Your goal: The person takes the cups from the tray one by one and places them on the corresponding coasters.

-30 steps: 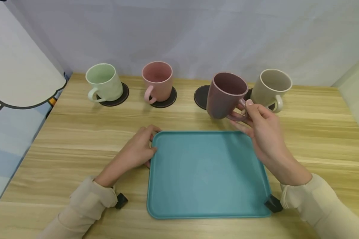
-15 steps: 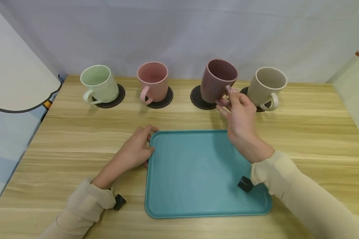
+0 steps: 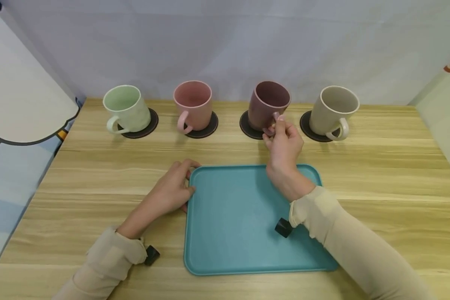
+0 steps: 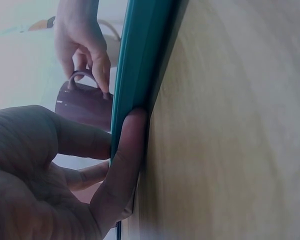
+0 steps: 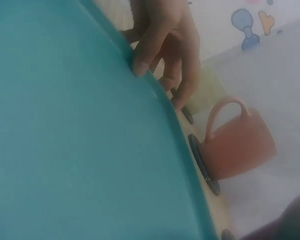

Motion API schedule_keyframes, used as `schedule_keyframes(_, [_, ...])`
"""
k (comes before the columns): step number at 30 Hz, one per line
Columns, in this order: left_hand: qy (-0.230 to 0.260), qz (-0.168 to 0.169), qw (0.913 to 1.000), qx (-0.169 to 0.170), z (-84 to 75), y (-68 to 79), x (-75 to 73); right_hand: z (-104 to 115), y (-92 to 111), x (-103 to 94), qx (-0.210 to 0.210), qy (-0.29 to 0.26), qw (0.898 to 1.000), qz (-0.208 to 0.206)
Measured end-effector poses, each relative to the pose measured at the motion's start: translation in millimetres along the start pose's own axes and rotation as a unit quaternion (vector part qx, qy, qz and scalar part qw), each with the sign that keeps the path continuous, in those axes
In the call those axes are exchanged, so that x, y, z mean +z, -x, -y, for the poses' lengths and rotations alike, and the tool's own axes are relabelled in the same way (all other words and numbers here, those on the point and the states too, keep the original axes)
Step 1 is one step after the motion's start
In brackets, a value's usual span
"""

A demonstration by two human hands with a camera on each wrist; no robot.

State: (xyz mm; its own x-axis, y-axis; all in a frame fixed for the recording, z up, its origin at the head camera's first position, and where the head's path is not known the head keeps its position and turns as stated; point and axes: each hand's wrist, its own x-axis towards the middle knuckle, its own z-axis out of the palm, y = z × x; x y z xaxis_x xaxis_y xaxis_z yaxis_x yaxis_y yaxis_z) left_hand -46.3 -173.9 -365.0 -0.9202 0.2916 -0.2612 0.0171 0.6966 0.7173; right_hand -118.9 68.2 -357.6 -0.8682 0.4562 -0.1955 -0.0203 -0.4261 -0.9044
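My right hand (image 3: 285, 146) pinches the handle of a dark purple mug (image 3: 260, 109), which stands on or just over a round black coaster (image 3: 245, 126) at the back. From this view I cannot tell whether its base fully touches the coaster. The left wrist view also shows the purple mug (image 4: 82, 106) with fingers at its handle. My left hand (image 3: 170, 188) holds the left edge of a teal tray (image 3: 232, 216), close to its far corner. Thumb and fingers lie against the tray's rim (image 4: 135, 65) in the left wrist view.
A green mug (image 3: 133, 110) and a pink mug (image 3: 198, 110) stand on coasters to the left, a beige mug (image 3: 324, 112) on another to the right. Behind them hangs a pale cloth (image 3: 225, 41). The wooden table (image 3: 390, 175) extends around the tray.
My right hand has carried the purple mug left and back, away from beside the beige mug, and lowered it to the coaster. The left hand stays at the tray.
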Motion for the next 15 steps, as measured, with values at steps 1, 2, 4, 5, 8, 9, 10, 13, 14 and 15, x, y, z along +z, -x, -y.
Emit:
schedule_keyframes(1, [0.000,0.001,1.0000,0.001,-0.4,0.0,-0.1,-0.5,-0.1,0.5,-0.001,-0.004,1.000,-0.002])
schedule_keyframes(2, [-0.001,0.001,1.0000,0.002,-0.6,0.0,-0.4,-1.0,0.0,1.0,-0.001,-0.007,1.000,-0.003])
schedule_keyframes(4, [-0.002,0.000,1.0000,0.002,-0.8,0.1,-0.9,-2.1,0.5,2.4,0.003,-0.013,1.000,-0.004])
schedule_keyframes(5, [-0.003,-0.002,1.0000,0.001,-0.8,0.2,-1.1,-2.8,1.0,3.1,0.005,-0.016,1.000,-0.004])
schedule_keyframes(8, [0.000,-0.002,1.0000,0.000,-0.4,0.1,-1.1,-4.2,3.0,4.3,0.010,-0.014,1.000,0.001])
schedule_keyframes(9, [0.002,-0.001,1.0000,0.000,-0.2,0.0,-0.8,-4.5,3.4,4.1,0.012,-0.010,1.000,0.002])
schedule_keyframes(10, [0.006,0.000,1.0000,0.000,0.0,-0.2,-0.5,-4.5,3.7,3.5,0.013,-0.007,1.000,0.007])
schedule_keyframes(13, [0.015,0.004,0.9999,-0.001,0.5,-0.8,0.5,-2.0,3.3,-1.4,0.016,0.023,0.999,0.036])
schedule_keyframes(14, [0.017,0.006,0.9998,-0.002,0.6,-0.8,0.7,0.0,2.9,-3.9,0.021,0.040,0.998,0.049])
schedule_keyframes(15, [0.018,0.006,0.9998,-0.002,0.6,-0.9,0.8,2.3,2.0,-6.9,0.026,0.061,0.996,0.063])
